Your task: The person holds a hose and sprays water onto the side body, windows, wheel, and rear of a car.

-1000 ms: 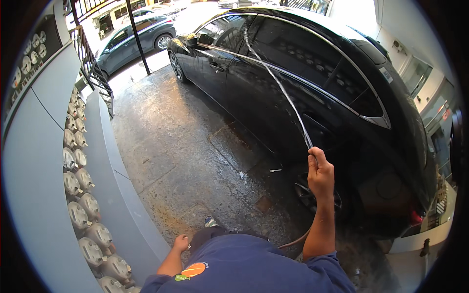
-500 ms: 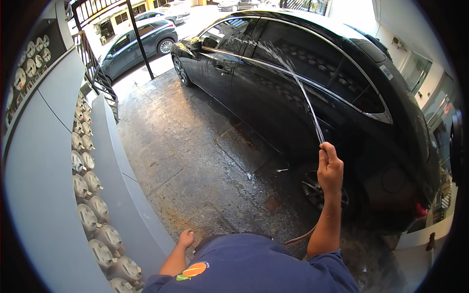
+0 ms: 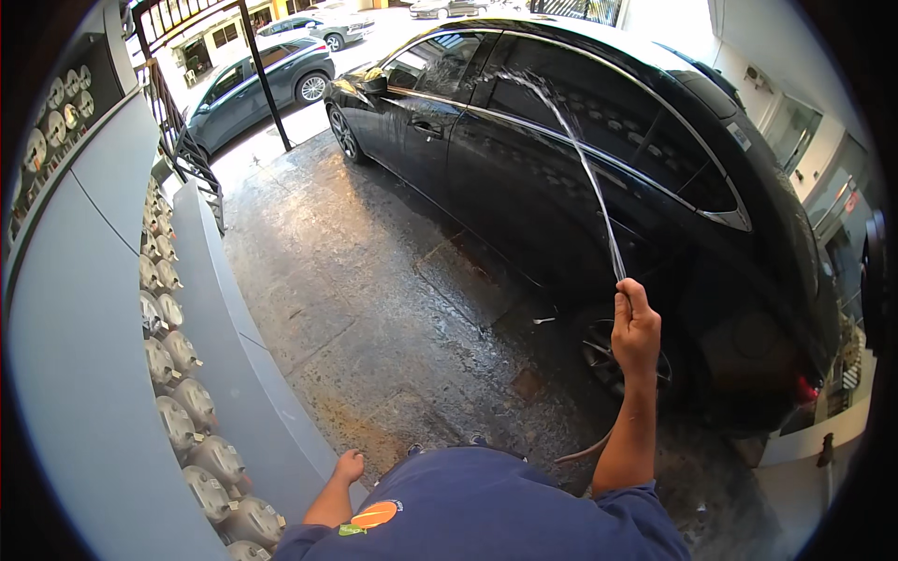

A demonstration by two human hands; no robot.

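Note:
My right hand [image 3: 636, 327] is raised and closed around the end of a hose [image 3: 585, 453], whose brown length hangs down behind my forearm. A thin water jet [image 3: 580, 159] arcs up from my fist onto the side windows of a wet black car [image 3: 524, 178] parked to my right. My left hand [image 3: 349, 465] hangs low by my blue shirt, loosely curled, holding nothing that I can see, close to the grey wall ledge.
The concrete floor [image 3: 355, 299] is wet. A grey wall [image 3: 84, 374] on my left carries a row of several round metal meters [image 3: 178, 374]. A dark metal railing [image 3: 187, 140] stands farther ahead, with a grey car [image 3: 253, 84] beyond it.
My right hand has lifted slightly and the water jet has swung from the front door toward the rear windows. My left hand stays low.

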